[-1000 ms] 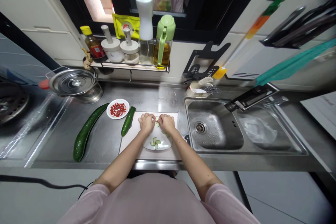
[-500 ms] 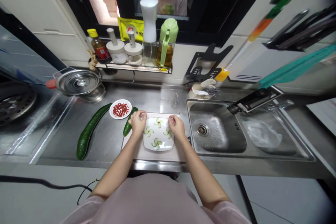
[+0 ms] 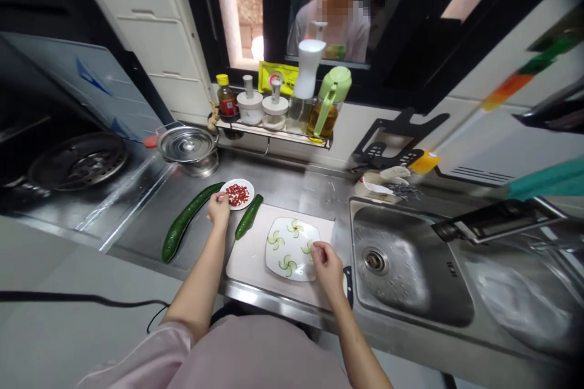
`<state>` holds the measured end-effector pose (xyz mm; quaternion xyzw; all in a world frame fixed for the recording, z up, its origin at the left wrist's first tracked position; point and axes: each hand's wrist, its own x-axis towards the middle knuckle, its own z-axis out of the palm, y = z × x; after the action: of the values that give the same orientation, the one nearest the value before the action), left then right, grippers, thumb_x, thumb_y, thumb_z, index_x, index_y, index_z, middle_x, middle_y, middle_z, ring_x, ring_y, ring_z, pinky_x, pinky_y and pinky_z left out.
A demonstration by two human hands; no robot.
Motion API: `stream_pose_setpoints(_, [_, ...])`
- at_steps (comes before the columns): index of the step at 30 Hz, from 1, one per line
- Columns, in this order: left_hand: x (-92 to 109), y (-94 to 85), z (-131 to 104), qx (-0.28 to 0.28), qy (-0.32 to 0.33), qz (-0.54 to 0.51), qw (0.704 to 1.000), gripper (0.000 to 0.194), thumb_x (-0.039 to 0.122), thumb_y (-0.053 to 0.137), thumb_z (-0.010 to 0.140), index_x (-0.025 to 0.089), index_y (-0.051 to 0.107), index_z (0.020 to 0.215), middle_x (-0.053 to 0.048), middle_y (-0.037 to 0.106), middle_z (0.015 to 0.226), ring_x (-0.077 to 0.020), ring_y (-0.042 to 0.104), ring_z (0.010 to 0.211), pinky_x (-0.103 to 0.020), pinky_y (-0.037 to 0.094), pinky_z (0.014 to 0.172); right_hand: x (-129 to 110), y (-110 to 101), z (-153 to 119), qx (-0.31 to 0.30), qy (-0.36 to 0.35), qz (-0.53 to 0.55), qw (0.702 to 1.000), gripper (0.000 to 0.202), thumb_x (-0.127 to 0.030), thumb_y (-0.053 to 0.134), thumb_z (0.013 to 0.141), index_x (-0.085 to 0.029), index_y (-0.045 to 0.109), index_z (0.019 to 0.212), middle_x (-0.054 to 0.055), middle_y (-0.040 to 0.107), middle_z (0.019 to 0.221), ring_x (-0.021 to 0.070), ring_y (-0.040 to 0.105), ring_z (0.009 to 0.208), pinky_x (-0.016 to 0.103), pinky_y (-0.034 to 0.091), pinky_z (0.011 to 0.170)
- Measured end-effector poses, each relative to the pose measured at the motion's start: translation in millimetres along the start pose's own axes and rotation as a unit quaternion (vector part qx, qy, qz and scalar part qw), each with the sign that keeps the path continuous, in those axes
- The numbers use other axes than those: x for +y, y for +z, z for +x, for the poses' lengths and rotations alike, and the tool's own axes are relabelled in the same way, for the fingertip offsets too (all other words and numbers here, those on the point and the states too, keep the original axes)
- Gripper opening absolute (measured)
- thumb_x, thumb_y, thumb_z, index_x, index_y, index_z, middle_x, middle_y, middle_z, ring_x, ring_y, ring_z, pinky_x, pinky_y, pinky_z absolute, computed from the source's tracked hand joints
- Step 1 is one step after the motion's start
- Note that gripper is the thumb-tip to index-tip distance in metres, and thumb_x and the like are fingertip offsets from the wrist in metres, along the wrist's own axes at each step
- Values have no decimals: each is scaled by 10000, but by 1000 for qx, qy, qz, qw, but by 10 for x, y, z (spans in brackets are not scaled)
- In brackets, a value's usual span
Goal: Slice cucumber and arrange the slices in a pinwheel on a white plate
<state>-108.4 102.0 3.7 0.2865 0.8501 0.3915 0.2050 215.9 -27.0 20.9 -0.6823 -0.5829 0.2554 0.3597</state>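
Note:
My left hand (image 3: 219, 209) is at the left rim of a small white plate (image 3: 247, 201), its fingers closed there. Chopped red pieces (image 3: 237, 194) lie on that plate. A squarish white plate (image 3: 301, 243) rests on a pale cutting board (image 3: 253, 255). Pale green slices (image 3: 288, 265) form several pinwheels on it, the top one with a red centre. Beside its right edge is my right hand (image 3: 328, 266), fingers curled and pinched; anything between them is hidden. A short cucumber piece (image 3: 249, 217) lies on the board's left edge. Further left is a long cucumber (image 3: 187, 222).
A sink (image 3: 410, 267) lies to the right, with a knife handle (image 3: 348, 285) by the board. Behind stand a lidded steel pot (image 3: 189, 149) and a condiment rack (image 3: 278, 132) with an oil bottle (image 3: 326, 109) and jars. A stove (image 3: 79, 161) is at far left.
My left hand has moved left from the squarish plate to the small plate of red pieces. My right hand has come lower along the squarish plate's right side. The view has turned left.

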Motion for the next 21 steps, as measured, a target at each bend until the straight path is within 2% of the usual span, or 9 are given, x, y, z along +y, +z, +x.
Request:
stream_pose_setpoints(2, [3, -37, 111, -3, -5, 35, 999, 226, 355, 535, 829, 286, 647, 1014, -19, 691, 991, -224, 607, 960, -428, 368, 932, -16, 16, -1, 1, 1, 9, 1000, 420, -556, 472, 822, -183, 651, 895, 9, 558, 623, 165, 510, 578, 270, 411, 583])
stream_pose_setpoints(6, [24, -81, 276, -32, 23, 161, 986, 199, 305, 545, 814, 290, 691, 949, -76, 653, 1115, -297, 521, 1117, -454, 364, 899, -9, 45, 13, 0, 9, 31, 999, 457, -598, 489, 802, -182, 657, 888, 3, 542, 591, 164, 494, 554, 273, 409, 565])
stream_pose_setpoints(10, [16, -90, 347, -66, 61, 257, 962, 193, 273, 565, 802, 282, 714, 925, -102, 613, 1159, -306, 488, 1137, -442, 354, 902, 25, 58, 11, -1, 23, 39, 999, 505, -641, 506, 774, -171, 661, 873, -2, 534, 589, 154, 483, 548, 265, 410, 560])
stream_pose_setpoints(16, [-3, -74, 351, -96, 118, 311, 938, 187, 287, 594, 791, 288, 722, 927, -98, 594, 1150, -294, 469, 1121, -410, 338, 899, 23, 61, -6, -10, 29, 34, 999, 549, -671, 502, 765, -159, 665, 878, -7, 527, 582, 145, 473, 539, 257, 399, 551])
stream_pose_setpoints(21, [26, -39, 366, -108, 134, 336, 926, 181, 278, 566, 799, 276, 729, 879, -99, 587, 1128, -289, 465, 1099, -406, 328, 882, -4, 89, 5, -12, 23, 32, 999, 546, -669, 496, 771, -162, 663, 882, -2, 539, 593, 149, 482, 552, 258, 403, 560])
